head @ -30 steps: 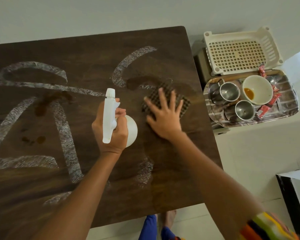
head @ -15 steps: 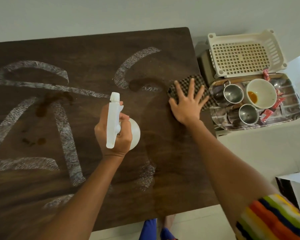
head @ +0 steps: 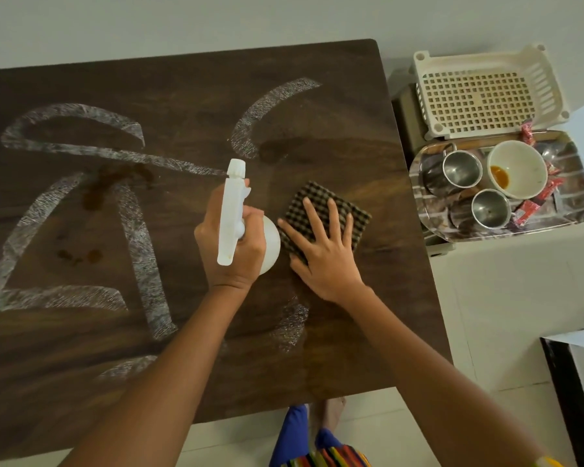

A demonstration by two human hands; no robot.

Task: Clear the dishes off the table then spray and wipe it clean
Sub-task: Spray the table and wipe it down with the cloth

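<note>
Left hand (head: 231,246): grip wrapped around the neck of a white spray bottle (head: 230,215), nozzle pointing away from the person, held just above the tabletop (head: 334,348).
Right hand (head: 324,254): flat, fingers spread, pressing a checked cloth (head: 327,210) onto the wood; nothing is gripped, the palm pins it.
Cloth, appearance: folded to a square pad, dark-and-light check, lying flat just right of the bottle.
Tabletop, appearance: dark wood, no dishes on it; broad foamy white spray bands (head: 139,230) curve over the left and middle, and the area around the cloth looks darker and wiped.
Stains: brown spill marks (head: 95,193) left of the bottle and smaller spots (head: 78,256) nearer; both appear unwiped.
Tray (head: 432,227): off the tabletop to the right, carrying two steel cups (head: 461,170), a bowl (head: 516,170) with orange residue, and red wrappers.
Basket (head: 479,96): cream plastic, beyond the tray.
Risk, judged: wiping toward the right edge could carry the cloth into the tray; the raised bottle may drip or clip the wiping hand; foam may dry streaky if left.
</note>
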